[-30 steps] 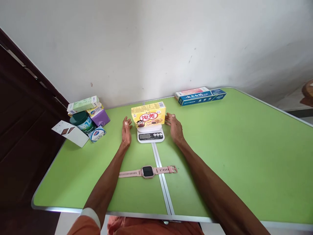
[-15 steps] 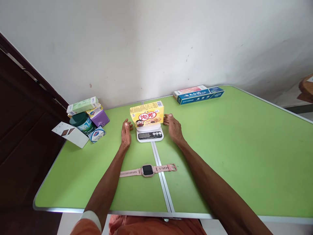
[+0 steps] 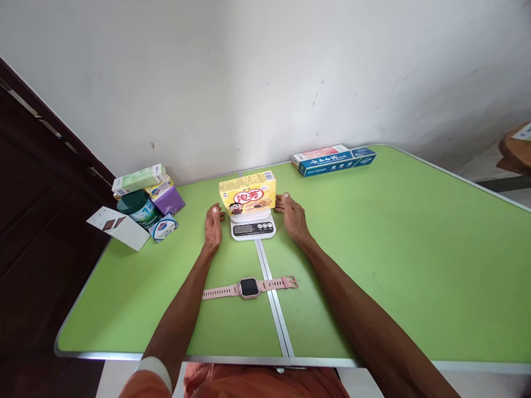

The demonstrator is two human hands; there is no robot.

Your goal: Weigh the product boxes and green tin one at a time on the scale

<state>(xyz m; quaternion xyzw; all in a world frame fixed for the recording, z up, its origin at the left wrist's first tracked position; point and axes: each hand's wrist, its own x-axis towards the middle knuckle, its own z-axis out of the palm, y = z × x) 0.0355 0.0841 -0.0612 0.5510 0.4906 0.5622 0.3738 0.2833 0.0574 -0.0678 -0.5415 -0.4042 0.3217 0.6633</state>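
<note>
A yellow snack box (image 3: pixel 248 193) with red lettering rests on a white kitchen scale (image 3: pixel 253 228), whose small display and round buttons face me. My left hand (image 3: pixel 213 225) stands on its edge just left of the box and scale, fingers stretched forward and holding nothing. On the other side, my right hand (image 3: pixel 293 216) has its fingers extended close to the box's right end; whether the fingertips touch it I cannot tell. Nearer to me, a pink smartwatch (image 3: pixel 249 288) lies flat with its strap spread out sideways.
At the left stand a green tub (image 3: pixel 139 207), a purple box (image 3: pixel 171 200), a pale green carton (image 3: pixel 139 179), a white box (image 3: pixel 124 229) and a small soap box (image 3: pixel 164 228). Long blue toothpaste boxes (image 3: pixel 336 163) lie by the wall. A metal seam (image 3: pixel 276 309) crosses the green table (image 3: pixel 415 265).
Both hands keep their places around the box and scale. The whole view has shifted very slightly; nothing was picked up or put down.
</note>
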